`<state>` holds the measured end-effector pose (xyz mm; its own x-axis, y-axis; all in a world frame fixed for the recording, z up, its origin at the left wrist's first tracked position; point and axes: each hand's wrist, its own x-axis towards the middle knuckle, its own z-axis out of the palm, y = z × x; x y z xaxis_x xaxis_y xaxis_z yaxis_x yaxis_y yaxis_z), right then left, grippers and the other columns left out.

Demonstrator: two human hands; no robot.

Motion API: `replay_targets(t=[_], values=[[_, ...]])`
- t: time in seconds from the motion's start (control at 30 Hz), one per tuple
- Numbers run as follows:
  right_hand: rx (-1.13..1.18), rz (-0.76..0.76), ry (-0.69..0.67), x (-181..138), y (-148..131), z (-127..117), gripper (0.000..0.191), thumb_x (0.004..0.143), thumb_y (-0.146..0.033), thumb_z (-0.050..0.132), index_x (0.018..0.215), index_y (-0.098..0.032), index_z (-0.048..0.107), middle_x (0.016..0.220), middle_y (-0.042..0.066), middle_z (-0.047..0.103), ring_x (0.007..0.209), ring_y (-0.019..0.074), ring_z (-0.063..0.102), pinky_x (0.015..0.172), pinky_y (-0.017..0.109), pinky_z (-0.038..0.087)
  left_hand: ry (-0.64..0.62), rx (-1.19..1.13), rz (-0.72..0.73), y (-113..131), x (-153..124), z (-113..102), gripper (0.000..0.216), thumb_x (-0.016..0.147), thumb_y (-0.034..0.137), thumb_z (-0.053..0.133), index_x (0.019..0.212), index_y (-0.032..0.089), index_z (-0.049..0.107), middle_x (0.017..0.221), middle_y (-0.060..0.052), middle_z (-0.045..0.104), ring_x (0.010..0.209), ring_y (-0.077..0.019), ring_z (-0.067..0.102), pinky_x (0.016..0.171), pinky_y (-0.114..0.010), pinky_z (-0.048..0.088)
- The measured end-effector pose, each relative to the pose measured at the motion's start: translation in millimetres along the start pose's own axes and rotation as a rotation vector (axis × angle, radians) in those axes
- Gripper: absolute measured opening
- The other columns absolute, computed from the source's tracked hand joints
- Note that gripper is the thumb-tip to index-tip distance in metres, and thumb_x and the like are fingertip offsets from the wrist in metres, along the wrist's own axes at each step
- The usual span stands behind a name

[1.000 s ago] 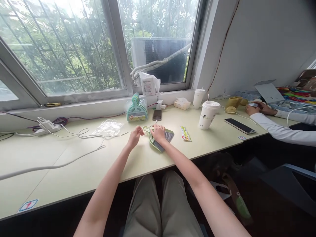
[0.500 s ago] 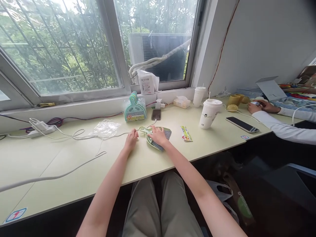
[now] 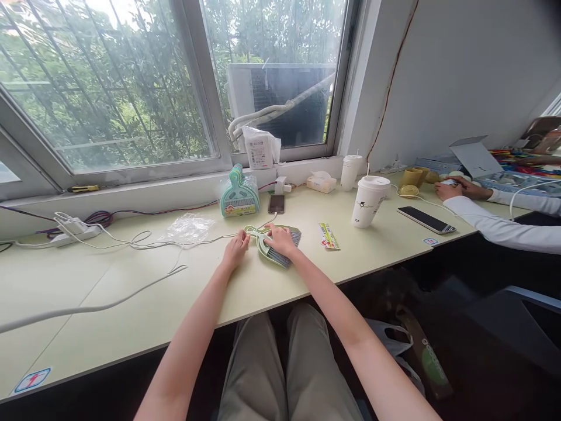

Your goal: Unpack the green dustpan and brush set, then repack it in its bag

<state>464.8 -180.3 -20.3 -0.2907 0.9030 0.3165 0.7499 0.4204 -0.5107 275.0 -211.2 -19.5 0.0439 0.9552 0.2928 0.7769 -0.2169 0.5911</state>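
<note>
A small pale green dustpan with a grey brush (image 3: 280, 248) lies flat on the pale green desk (image 3: 131, 304) in front of me. My right hand (image 3: 280, 240) rests on top of it, fingers spread over the brush. My left hand (image 3: 236, 249) lies on the desk just left of it, fingertips at the looped end of the green handle (image 3: 251, 231). A packaged teal dustpan set (image 3: 239, 195) stands behind, against the sill. A clear plastic bag (image 3: 188, 228) lies to the left.
White cables (image 3: 109, 238) and a power strip (image 3: 74, 229) cross the left of the desk. A phone (image 3: 277, 203), paper cups (image 3: 367, 201), a tissue pack (image 3: 321, 182), a printed label (image 3: 328, 236) and another phone (image 3: 426, 220) lie to the right. Another person's sleeved arm (image 3: 499, 227) rests at far right.
My left hand came down from above the desk and now rests beside the dustpan handle. My right hand stays on the brush.
</note>
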Motion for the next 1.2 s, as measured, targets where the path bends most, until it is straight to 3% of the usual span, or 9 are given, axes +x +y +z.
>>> replay_targets(t=[0.13, 0.33, 0.43, 0.5, 0.63, 0.73, 0.9, 1.03, 1.2], values=[[0.033, -0.007, 0.049, -2, -6, -2, 0.043, 0.076, -0.022, 0.059, 0.118, -0.025, 0.053, 0.092, 0.002, 0.070, 0.096, 0.0228, 0.061, 0.095, 0.040, 0.032, 0.006, 0.079, 0.001, 6, -3, -3, 0.021, 0.093, 0.037, 0.032, 0.083, 0.024, 0.044, 0.067, -0.002, 0.061, 0.069, -0.0217, 0.059, 0.067, -0.031, 0.037], [0.089, 0.018, 0.090, -5, -13, -7, 0.041, 0.075, -0.021, 0.060, 0.115, -0.025, 0.054, 0.089, 0.001, 0.070, 0.093, 0.0215, 0.063, 0.095, 0.039, 0.033, 0.005, 0.000, -0.047, 7, -2, 0, 0.016, 0.091, 0.027, 0.034, 0.101, 0.023, 0.046, 0.076, -0.002, 0.064, 0.075, -0.0213, 0.061, 0.072, -0.032, 0.042], [0.142, 0.029, 0.172, -6, -18, -8, 0.038, 0.078, -0.024, 0.058, 0.116, -0.025, 0.053, 0.093, 0.001, 0.070, 0.096, 0.0208, 0.063, 0.096, 0.038, 0.034, 0.055, -0.291, -0.114, 10, 0, 3, 0.032, 0.091, 0.038, 0.040, 0.119, 0.022, 0.040, 0.103, -0.009, 0.063, 0.084, -0.0197, 0.063, 0.074, -0.034, 0.048], [0.180, -0.006, 0.255, -8, -22, -8, 0.038, 0.082, -0.027, 0.056, 0.119, -0.025, 0.050, 0.098, 0.002, 0.069, 0.099, 0.0202, 0.062, 0.096, 0.037, 0.035, 0.071, -0.560, -0.164, 16, 0, 2, 0.051, 0.089, 0.048, 0.046, 0.131, 0.024, 0.031, 0.126, -0.014, 0.054, 0.097, -0.0205, 0.062, 0.073, -0.034, 0.051], [0.224, -0.084, 0.355, -11, -29, -7, 0.037, 0.085, -0.029, 0.053, 0.122, -0.025, 0.046, 0.101, 0.002, 0.068, 0.100, 0.0198, 0.062, 0.098, 0.036, 0.035, -0.173, -0.868, -0.160, 31, -6, -1, 0.063, 0.084, 0.061, 0.049, 0.135, 0.024, 0.039, 0.124, -0.012, 0.058, 0.102, -0.0228, 0.061, 0.077, -0.035, 0.053], [0.219, -0.066, 0.336, -9, -27, -6, 0.035, 0.083, -0.029, 0.054, 0.117, -0.024, 0.048, 0.098, 0.003, 0.068, 0.099, 0.0209, 0.061, 0.097, 0.036, 0.035, -0.287, -0.937, -0.113, 37, -11, 0, 0.064, 0.084, 0.063, 0.048, 0.135, 0.024, 0.045, 0.115, -0.008, 0.063, 0.096, -0.0212, 0.063, 0.078, -0.034, 0.052], [0.154, -0.061, 0.218, -2, -21, -10, 0.012, 0.075, -0.028, 0.057, 0.084, -0.022, 0.055, 0.087, 0.002, 0.066, 0.088, 0.0212, 0.060, 0.089, 0.035, 0.035, -0.285, -0.964, -0.163, 33, -11, 6, 0.066, 0.079, 0.054, 0.062, 0.137, 0.025, 0.045, 0.118, -0.007, 0.063, 0.098, -0.0198, 0.061, 0.079, -0.029, 0.051], [0.197, -0.074, 0.187, 1, -19, -21, 0.009, 0.070, -0.027, 0.056, 0.068, -0.022, 0.049, 0.076, -0.001, 0.062, 0.076, 0.0174, 0.057, 0.081, 0.031, 0.037, -0.304, -1.003, -0.137, 30, -7, 3, 0.064, 0.079, 0.055, 0.061, 0.133, 0.022, 0.052, 0.121, -0.009, 0.063, 0.106, -0.0247, 0.060, 0.082, -0.031, 0.050], [0.454, -0.072, 0.173, -1, -20, -32, 0.014, 0.066, -0.030, 0.053, 0.064, -0.022, 0.043, 0.066, -0.006, 0.051, 0.064, 0.0123, 0.047, 0.068, 0.025, 0.038, -0.233, -0.965, -0.132, 38, -9, 2, 0.075, 0.084, 0.051, 0.055, 0.150, 0.031, 0.026, 0.128, -0.005, 0.060, 0.109, -0.0237, 0.059, 0.085, -0.033, 0.050]])
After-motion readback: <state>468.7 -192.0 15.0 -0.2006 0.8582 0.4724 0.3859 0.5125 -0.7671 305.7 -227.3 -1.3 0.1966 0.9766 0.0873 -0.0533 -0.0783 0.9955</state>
